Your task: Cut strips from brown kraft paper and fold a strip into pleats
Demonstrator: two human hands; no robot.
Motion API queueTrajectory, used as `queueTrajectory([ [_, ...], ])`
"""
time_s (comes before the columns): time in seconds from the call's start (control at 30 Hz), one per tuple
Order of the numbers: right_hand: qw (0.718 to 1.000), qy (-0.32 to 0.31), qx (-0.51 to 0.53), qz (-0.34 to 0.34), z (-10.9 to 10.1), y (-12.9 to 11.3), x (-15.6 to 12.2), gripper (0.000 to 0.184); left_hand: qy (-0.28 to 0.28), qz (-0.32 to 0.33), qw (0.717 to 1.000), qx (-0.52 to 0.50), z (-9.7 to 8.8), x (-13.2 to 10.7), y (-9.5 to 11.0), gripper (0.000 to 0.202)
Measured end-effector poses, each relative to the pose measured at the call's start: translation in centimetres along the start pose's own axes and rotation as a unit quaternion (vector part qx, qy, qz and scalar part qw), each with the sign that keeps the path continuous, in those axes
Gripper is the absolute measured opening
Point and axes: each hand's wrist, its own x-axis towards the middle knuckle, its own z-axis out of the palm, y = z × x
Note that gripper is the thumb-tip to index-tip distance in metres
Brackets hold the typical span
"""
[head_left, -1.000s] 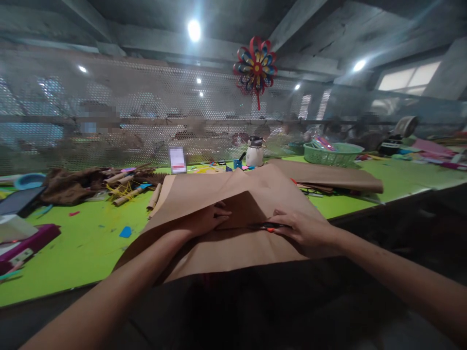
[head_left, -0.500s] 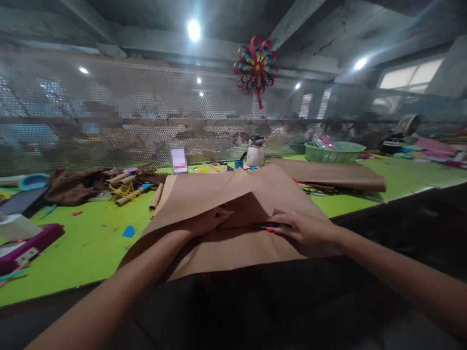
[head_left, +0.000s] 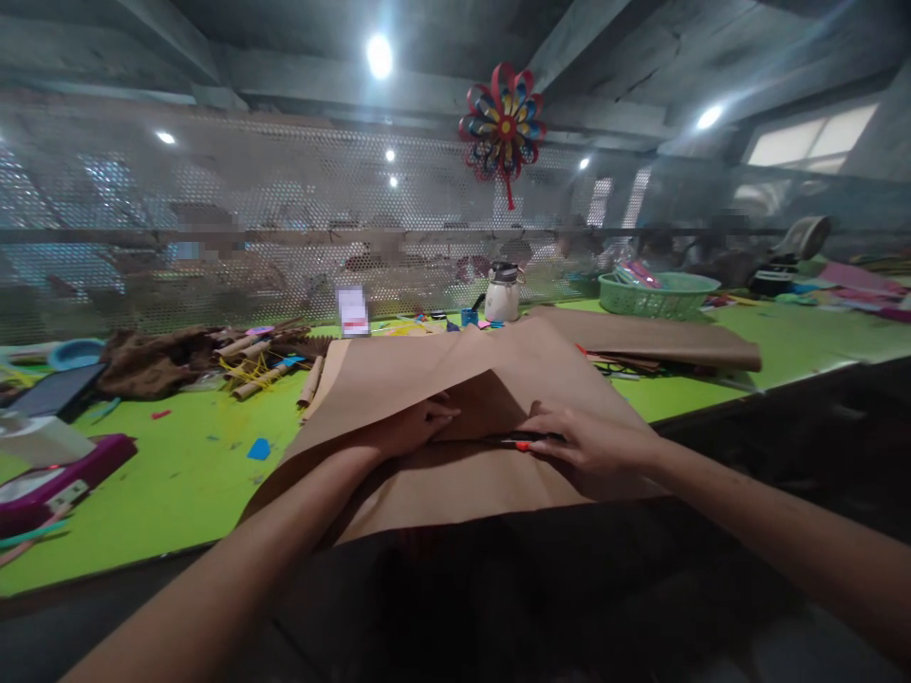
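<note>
A large sheet of brown kraft paper [head_left: 399, 375] lies folded over on the green table [head_left: 177, 474] in front of me. My left hand [head_left: 409, 427] presses on the paper beside the fold, fingers curled on its folded flap. My right hand [head_left: 590, 441] is closed round a dark tool with red on it [head_left: 519, 440], probably scissors, whose tip lies along the fold line between both hands.
More brown paper [head_left: 661, 341] lies to the right, with a green basket [head_left: 659, 294] behind it. A white jar [head_left: 503, 294] stands at the back. Paper rolls and scraps [head_left: 249, 365] litter the left, near a purple tool [head_left: 49, 474]. A perforated screen [head_left: 249, 218] closes the table's far side.
Both hands stay on the paper in the same places. The view has shifted slightly, so everything sits a little further right and higher.
</note>
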Motion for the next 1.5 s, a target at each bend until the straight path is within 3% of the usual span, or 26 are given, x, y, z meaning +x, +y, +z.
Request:
queueTrajectory([
  [0.1,1.000,0.003,-0.001,0.008,0.0,-0.1,0.0,0.036,-0.005,0.006,1.000,-0.003,0.1,0.1,0.0,0.027],
  [0.3,0.998,0.017,0.025,-0.050,0.4,-2.0,1.4,0.033,-0.021,-0.019,0.999,-0.016,-0.5,-0.1,0.5,0.028],
  [0.47,0.999,0.005,0.024,-0.024,0.2,-1.7,0.6,0.035,-0.011,-0.003,0.999,-0.032,-0.3,-0.1,0.3,0.027],
  [0.63,0.999,0.001,0.028,-0.024,0.2,-2.4,1.3,0.034,-0.013,-0.041,0.994,-0.101,0.2,0.1,0.0,0.028],
  [0.8,1.000,0.010,0.024,-0.009,0.2,-4.0,1.1,0.034,-0.017,0.005,1.000,-0.012,-0.3,0.0,-0.1,0.026],
  [1.13,0.999,0.005,0.051,-0.013,0.6,-3.4,2.2,0.034,-0.021,-0.013,0.999,-0.027,-0.3,0.0,0.4,0.028],
  [1.23,0.999,-0.005,0.034,-0.011,0.5,-3.7,1.8,0.033,-0.038,-0.011,0.999,-0.015,-0.4,0.0,0.6,0.029],
  [1.5,0.999,-0.024,-0.007,-0.027,0.3,-3.5,0.9,0.035,-0.018,-0.009,0.999,-0.039,-0.2,0.0,-0.1,0.028],
])
